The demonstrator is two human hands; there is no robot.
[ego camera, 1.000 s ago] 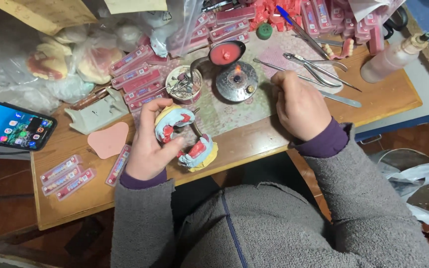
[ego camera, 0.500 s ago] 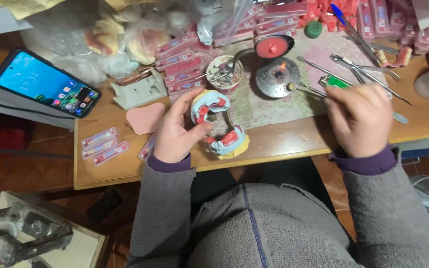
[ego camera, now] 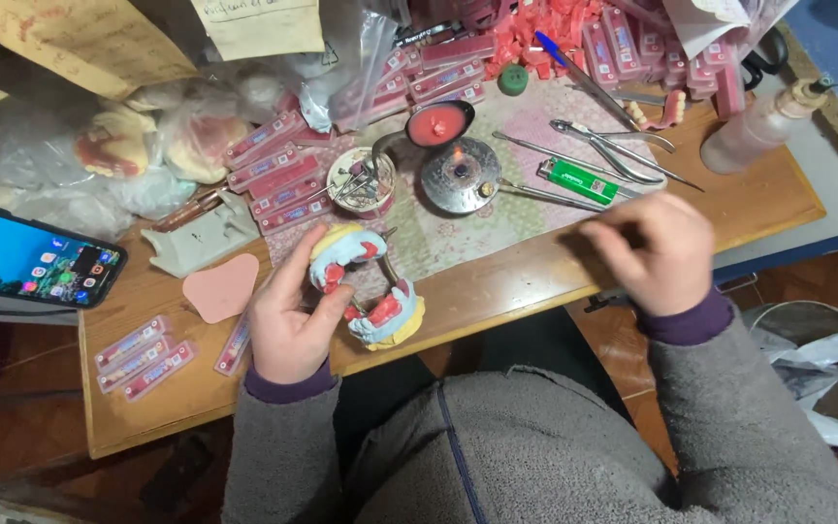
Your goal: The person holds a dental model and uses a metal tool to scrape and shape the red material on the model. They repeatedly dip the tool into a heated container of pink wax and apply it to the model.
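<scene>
Grey fleece top w/ purple cuffs

Person is wearing a grey zip-front top; purple inner cuffs are peeking out at both wrists, nearest the wooden table (ego camera: 535, 281) edge.

A dental technician's workbench (ego camera: 535, 281). Denture models (ego camera: 366, 281) on a hinged frame, trays of false teeth (ego camera: 273, 165), a small burner (ego camera: 461, 175), pink wax (ego camera: 222, 287) and metal hand tools (ego camera: 613, 146) crowd the wooden top.

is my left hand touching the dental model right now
Touching. The head view shows the left hand gripping the dental model, thumb and fingers wrapped on its upper and lower halves.
</scene>
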